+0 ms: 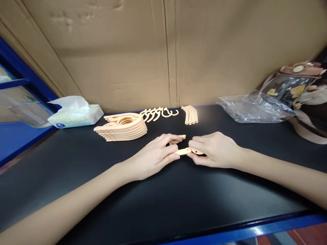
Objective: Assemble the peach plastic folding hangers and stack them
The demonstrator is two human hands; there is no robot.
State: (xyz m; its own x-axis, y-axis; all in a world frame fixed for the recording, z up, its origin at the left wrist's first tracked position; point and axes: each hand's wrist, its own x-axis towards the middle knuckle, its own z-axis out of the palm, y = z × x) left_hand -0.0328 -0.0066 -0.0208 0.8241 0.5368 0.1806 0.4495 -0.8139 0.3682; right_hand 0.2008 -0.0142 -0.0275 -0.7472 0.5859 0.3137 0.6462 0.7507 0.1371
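Observation:
Over the middle of the black table, my left hand (154,156) is closed on a cream plastic hanger part (182,151), most of which its fingers cover. My right hand (216,149) pinches a curved cream hanger arm (197,151) with a small dark hole. The two pieces touch end to end between my hands; whether they are locked together I cannot tell. Another end of the left-hand part (182,137) shows beyond my left fingers. Farther back lie a stack of cream hangers (125,132), a row of hanger hooks (154,114) and several loose curved arms (189,115).
A tissue pack (76,115) stands at the back left. At the back right are a crumpled clear plastic bag (258,110) and a transparent bottle (288,85) with a strap. Cardboard (114,51) walls off the far side of the table (163,204).

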